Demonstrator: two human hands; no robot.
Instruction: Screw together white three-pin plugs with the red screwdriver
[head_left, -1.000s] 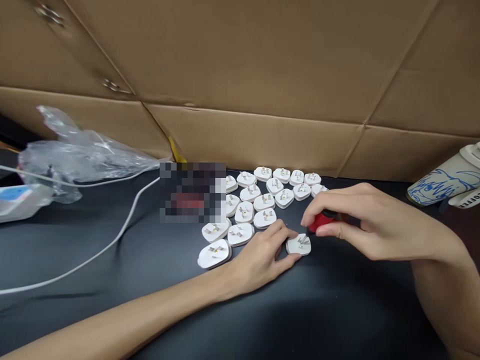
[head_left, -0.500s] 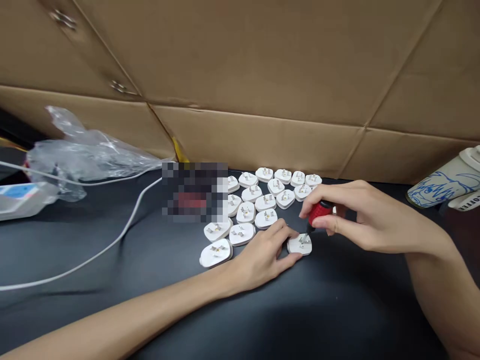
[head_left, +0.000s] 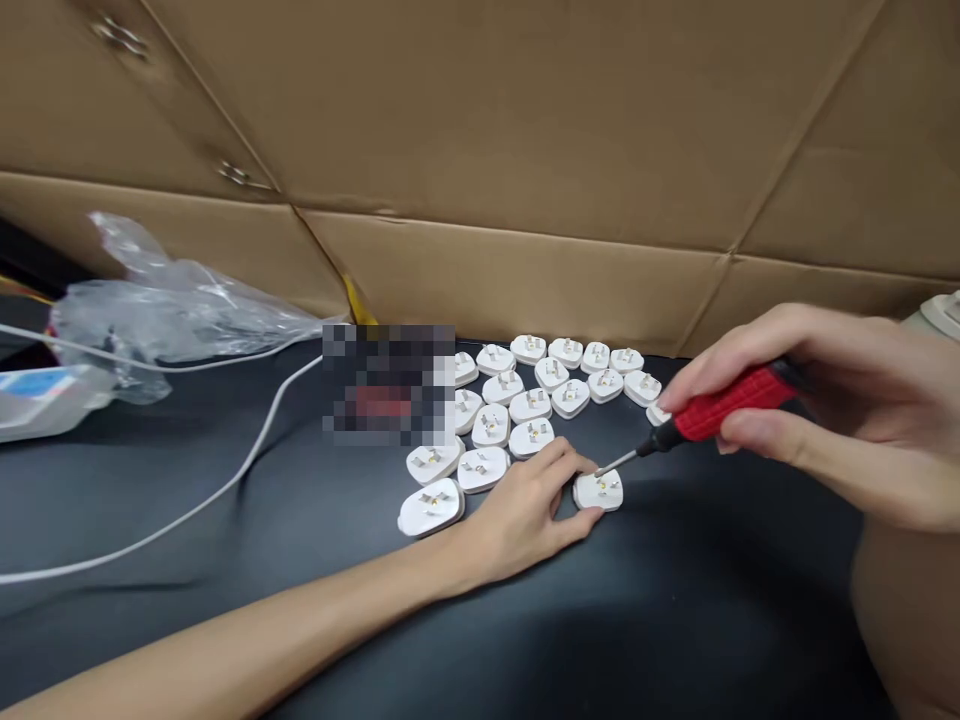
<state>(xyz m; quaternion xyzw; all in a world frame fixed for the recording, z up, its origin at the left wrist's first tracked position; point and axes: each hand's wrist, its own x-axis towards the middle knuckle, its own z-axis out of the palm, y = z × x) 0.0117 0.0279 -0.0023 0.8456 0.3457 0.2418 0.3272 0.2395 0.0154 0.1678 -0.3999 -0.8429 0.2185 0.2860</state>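
Note:
A white plug lies flat on the black table with its metal prongs up, its left side held between the thumb and fingers of my left hand. My right hand grips a screwdriver by its red handle. The screwdriver leans low to the right, and its metal tip appears at the plug's upper edge; whether it touches cannot be made out. Several more white plugs lie prongs up beyond my left hand. One is partly covered by my right fingers.
Brown cardboard rises like a wall along the table's back. To the left are a crumpled clear plastic bag, a white cable and a white device. A blurred-out patch hides something beside the plugs. A cup's lid shows at the right edge.
My right hand has moved right and up, tilting the screwdriver from steep to nearly flat, its tip shifting off the plug's middle. My left hand stays on the plug.

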